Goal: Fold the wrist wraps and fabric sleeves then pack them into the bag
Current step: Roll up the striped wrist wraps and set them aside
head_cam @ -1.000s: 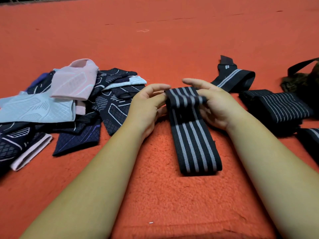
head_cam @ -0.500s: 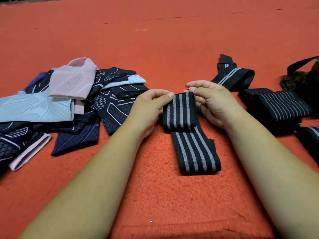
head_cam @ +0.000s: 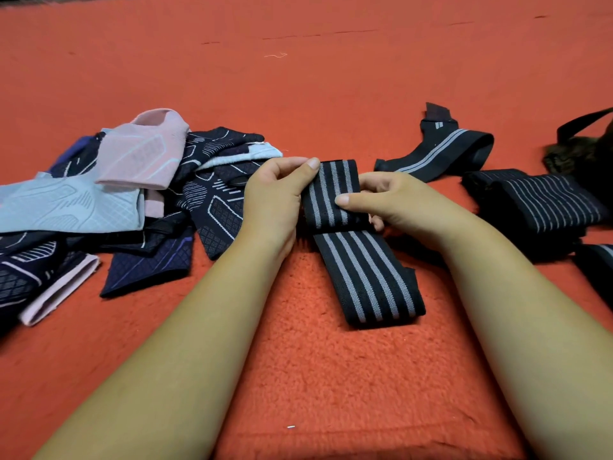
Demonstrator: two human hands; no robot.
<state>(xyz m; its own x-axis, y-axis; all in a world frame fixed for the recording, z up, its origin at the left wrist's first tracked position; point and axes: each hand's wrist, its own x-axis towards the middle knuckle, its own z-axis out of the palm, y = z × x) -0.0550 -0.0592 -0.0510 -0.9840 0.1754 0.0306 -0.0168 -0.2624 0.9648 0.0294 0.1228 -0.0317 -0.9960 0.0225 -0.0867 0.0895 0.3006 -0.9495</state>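
Your left hand (head_cam: 275, 200) pinches the left edge of the striped wrap (head_cam: 358, 260), thumb on top of its folded far end. Your right hand (head_cam: 394, 207) grips the right edge, thumb laid across the stripes. The wrap lies on the red mat (head_cam: 331, 78) between your forearms, far end doubled over, near end flat. The sleeves (head_cam: 132, 200) sit heaped at the left. A loose wrap (head_cam: 444, 151) lies beyond your right hand, folded wraps (head_cam: 544, 207) beside it, the bag (head_cam: 583, 144) at the right edge.
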